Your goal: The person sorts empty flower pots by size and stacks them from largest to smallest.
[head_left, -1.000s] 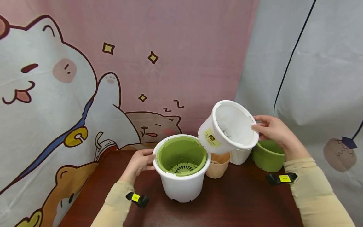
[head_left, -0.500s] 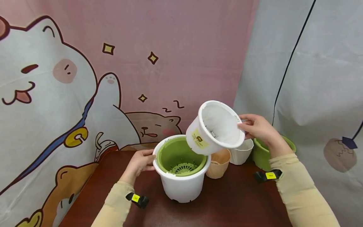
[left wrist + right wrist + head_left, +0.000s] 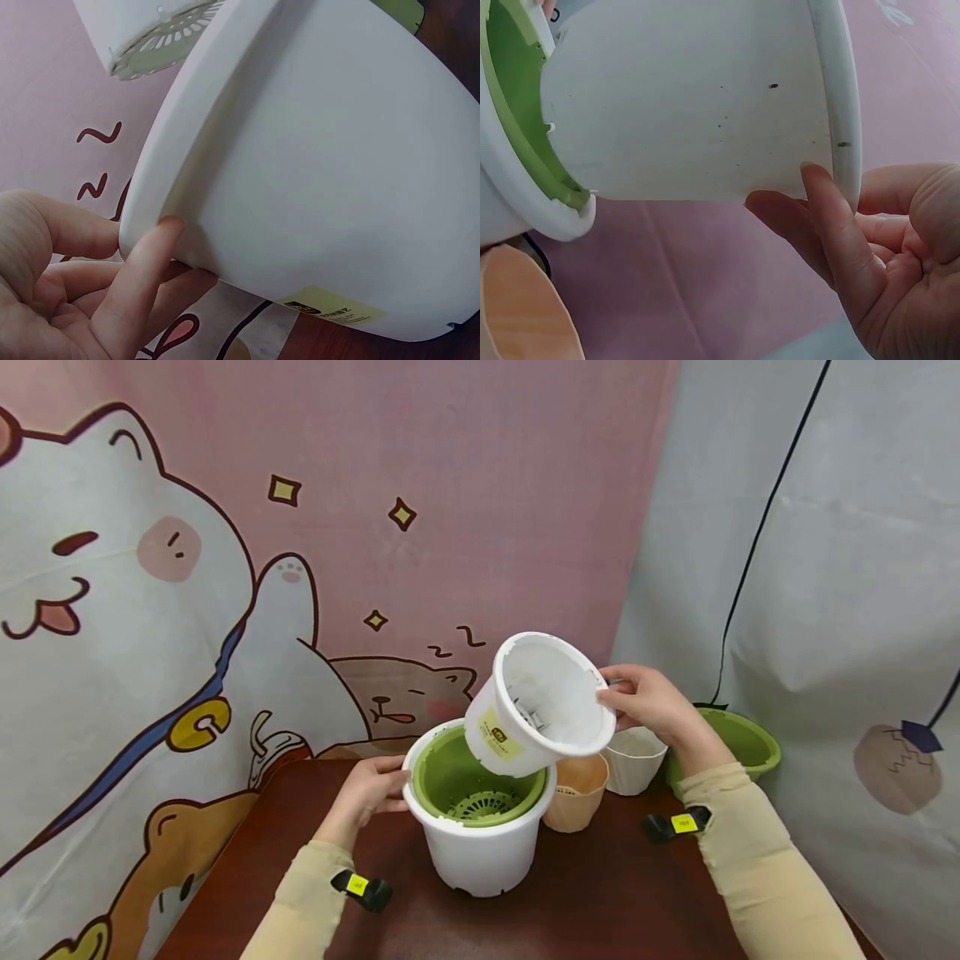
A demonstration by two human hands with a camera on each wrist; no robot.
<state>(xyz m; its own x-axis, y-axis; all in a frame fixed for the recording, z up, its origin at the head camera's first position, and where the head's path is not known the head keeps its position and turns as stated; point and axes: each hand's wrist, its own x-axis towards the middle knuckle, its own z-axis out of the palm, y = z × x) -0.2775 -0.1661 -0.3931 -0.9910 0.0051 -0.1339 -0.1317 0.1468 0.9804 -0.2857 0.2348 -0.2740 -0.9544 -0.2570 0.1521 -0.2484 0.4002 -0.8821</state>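
Note:
A large white flower pot [image 3: 483, 864] stands upright on the table, with a green flower pot [image 3: 442, 768] nested inside it. My left hand [image 3: 371, 793] pinches the large pot's rim at its left side; the left wrist view shows thumb and fingers on either side of that rim [image 3: 202, 97]. Above the nested pots, my right hand [image 3: 645, 702] grips the rim of a smaller white flower pot [image 3: 540, 702] with a yellow label. This pot is tilted, its mouth facing up and right, and its base overlaps the green pot's opening. Whether they touch, I cannot tell.
Behind and right of the nested pots stand a peach pot [image 3: 577, 806] and another white pot [image 3: 636, 768]. A second green pot [image 3: 742, 739] is at the table's right, partly behind my right arm. A printed cloth [image 3: 450, 527] hangs behind the dark red table [image 3: 600, 893].
My right hand has carried the smaller white pot leftward, from beside the nested pots to over the green pot. My left hand has stayed on the large pot's rim.

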